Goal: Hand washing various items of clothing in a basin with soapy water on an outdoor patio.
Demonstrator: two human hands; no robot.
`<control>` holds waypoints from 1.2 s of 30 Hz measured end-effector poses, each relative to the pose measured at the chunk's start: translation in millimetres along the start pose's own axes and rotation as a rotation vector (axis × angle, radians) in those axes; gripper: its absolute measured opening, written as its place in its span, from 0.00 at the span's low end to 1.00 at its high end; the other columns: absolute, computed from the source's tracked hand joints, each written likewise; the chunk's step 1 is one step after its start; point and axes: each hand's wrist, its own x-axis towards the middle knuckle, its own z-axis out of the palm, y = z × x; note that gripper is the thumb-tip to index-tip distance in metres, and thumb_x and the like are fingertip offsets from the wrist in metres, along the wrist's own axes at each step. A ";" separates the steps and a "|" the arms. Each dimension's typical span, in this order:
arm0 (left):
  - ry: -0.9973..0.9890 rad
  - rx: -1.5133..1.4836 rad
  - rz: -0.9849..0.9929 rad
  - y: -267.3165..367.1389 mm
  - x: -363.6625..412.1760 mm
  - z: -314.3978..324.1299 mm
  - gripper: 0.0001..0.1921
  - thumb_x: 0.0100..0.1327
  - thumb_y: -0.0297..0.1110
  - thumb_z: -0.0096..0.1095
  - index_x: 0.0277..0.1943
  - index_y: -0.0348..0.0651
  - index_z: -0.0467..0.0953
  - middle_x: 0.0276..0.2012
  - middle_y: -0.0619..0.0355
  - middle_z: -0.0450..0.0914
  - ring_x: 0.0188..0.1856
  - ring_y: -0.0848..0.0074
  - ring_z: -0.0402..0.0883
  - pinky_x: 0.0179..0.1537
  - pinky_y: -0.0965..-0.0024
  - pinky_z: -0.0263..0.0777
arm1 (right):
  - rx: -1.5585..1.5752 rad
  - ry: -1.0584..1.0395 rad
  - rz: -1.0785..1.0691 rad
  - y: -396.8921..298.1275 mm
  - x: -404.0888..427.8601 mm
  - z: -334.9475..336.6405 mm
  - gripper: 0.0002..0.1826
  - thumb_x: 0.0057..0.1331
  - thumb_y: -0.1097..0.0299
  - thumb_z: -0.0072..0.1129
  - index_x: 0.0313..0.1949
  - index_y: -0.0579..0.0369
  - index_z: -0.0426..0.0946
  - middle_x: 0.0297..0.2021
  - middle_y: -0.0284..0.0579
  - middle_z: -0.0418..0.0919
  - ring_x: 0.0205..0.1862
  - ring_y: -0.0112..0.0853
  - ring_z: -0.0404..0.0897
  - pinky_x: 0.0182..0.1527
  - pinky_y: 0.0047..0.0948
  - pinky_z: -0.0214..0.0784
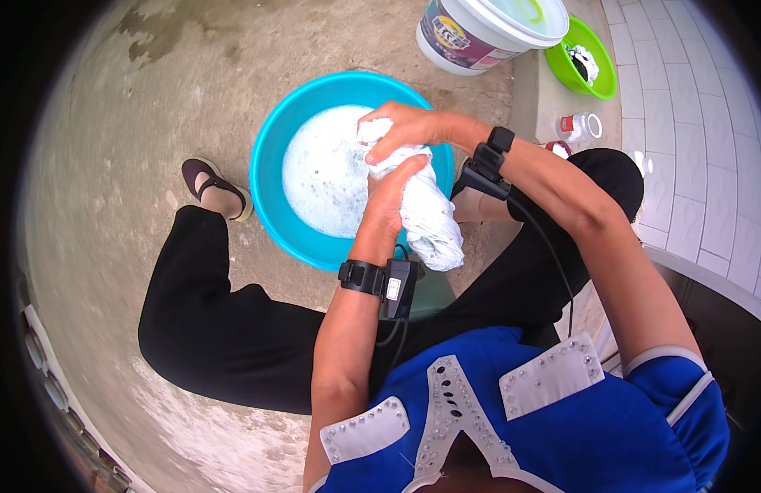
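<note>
A white wet cloth (431, 212), twisted into a thick roll, hangs over the right part of a blue plastic basin (269, 203). My left hand (391, 188) grips the roll around its middle, the thumb lying across it. Farther along, my right hand (408, 128) is closed around the cloth's upper end, and a bunched bit sticks out between thumb and fingers. The loose lower end reaches past the basin's near rim. White suds (325, 169) cover the water inside the basin. Each wrist wears a black strap with a small cabled device.
At the back right stands a white plastic bucket (460, 40) with a printed label. On a raised ledge beside the tiled wall (688, 154) are a green basin (562, 71) holding cloth and a clear jar (581, 127). My legs straddle the blue basin on the concrete floor (128, 135).
</note>
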 end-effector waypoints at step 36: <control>0.235 0.391 0.484 -11.7 9.3 -22.3 0.44 0.44 0.27 0.70 0.60 0.43 0.47 0.48 0.50 0.66 0.48 0.68 0.70 0.45 0.67 0.68 | -0.624 0.319 0.243 -14.2 27.6 41.4 0.25 0.54 0.49 0.51 0.32 0.65 0.78 0.33 0.59 0.77 0.38 0.47 0.77 0.40 0.40 0.67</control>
